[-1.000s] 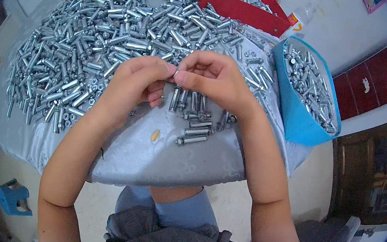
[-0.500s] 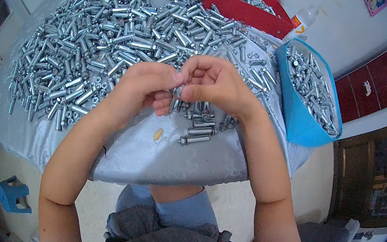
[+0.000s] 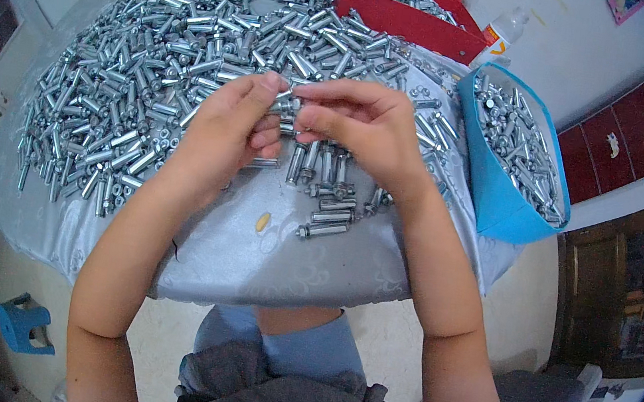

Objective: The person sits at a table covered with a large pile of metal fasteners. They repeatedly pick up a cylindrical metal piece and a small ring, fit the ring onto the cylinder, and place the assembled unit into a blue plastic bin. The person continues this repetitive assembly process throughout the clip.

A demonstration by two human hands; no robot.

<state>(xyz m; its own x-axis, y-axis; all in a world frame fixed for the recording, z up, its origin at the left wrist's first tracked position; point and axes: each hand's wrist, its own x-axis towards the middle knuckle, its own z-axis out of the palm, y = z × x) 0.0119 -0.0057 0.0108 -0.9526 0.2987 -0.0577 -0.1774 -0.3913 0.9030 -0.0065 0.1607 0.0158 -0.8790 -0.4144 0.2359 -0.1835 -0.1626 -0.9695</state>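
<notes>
My left hand (image 3: 231, 122) is closed, its thumb raised on top, around a silver expansion bolt that its fingers mostly hide. From the other side, my right hand (image 3: 367, 130) pinches a small hex nut (image 3: 295, 104) at the bolt's end between thumb and forefinger. Both hands are held over the near edge of a large heap of loose expansion bolts (image 3: 144, 75). Just below my right hand, several assembled bolts (image 3: 328, 216) lie in a loose group on the silver tablecloth (image 3: 290, 265).
Loose nuts (image 3: 120, 192) lie at the heap's near edge, and a small yellowish object (image 3: 262, 221) rests on the cloth. At the right stands a blue fabric bin (image 3: 492, 194) full of bolts. A red box (image 3: 408, 23) and a plastic bottle (image 3: 506, 32) are behind it.
Both hands have moved slightly up and away from me, and the right fingers have straightened a little. More of the bolts under them now shows.
</notes>
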